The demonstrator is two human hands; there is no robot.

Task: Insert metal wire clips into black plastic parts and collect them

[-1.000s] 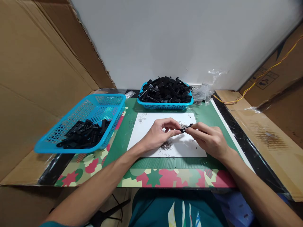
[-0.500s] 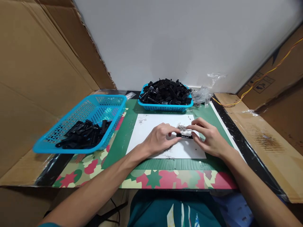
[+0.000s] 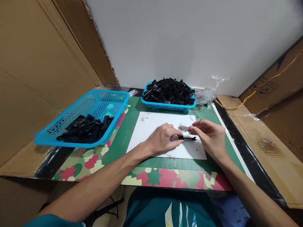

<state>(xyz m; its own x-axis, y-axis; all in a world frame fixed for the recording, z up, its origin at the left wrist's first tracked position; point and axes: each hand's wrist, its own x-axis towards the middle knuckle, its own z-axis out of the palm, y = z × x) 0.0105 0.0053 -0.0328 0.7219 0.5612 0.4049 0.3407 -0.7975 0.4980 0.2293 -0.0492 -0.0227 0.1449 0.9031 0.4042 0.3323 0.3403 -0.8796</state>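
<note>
My left hand (image 3: 164, 138) pinches the left end of a slim black plastic part (image 3: 189, 138) between thumb and fingertips, holding it over the white sheet (image 3: 146, 132). My right hand (image 3: 210, 135) is closed on a thin metal tool (image 3: 199, 121), whose exact kind I cannot make out; one end pokes up above the fingers. The right fingertips are just above the part's right end, apart from it. Beside them lies a heap of tiny metal pieces (image 3: 182, 127), perhaps small springs.
A blue basket (image 3: 118, 126) on the left holds black parts (image 3: 87, 129). Behind the sheet, a second blue basket (image 3: 165, 106) is heaped with black parts. Clear plastic bags (image 3: 204, 96) lie by it. Cardboard walls (image 3: 59, 47) flank the table; yellow wire (image 3: 248, 96) hangs right.
My right hand has left the part's right end and drawn its fingers together around the thin tool. The left hand keeps its pinch. The view has shifted slightly.
</note>
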